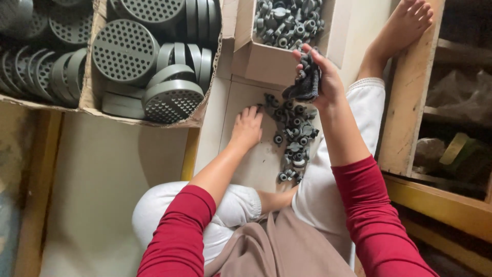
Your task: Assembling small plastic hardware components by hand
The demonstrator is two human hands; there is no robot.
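She sits cross-legged on the floor, and her right hand [319, 77], above centre of the frame, is closed round a fistful of small grey plastic fittings [306, 82], lifted between the loose pile [292, 134] on the cardboard sheet [256, 164] and the small open box [266, 61] of the same parts at top centre. Her left hand [247, 128] lies flat, fingers spread, at the pile's left edge, seemingly steadying the sheet. In the upper left, a carton [89, 102] holds perforated grey discs [124, 50], stacked on edge to pack tightly.
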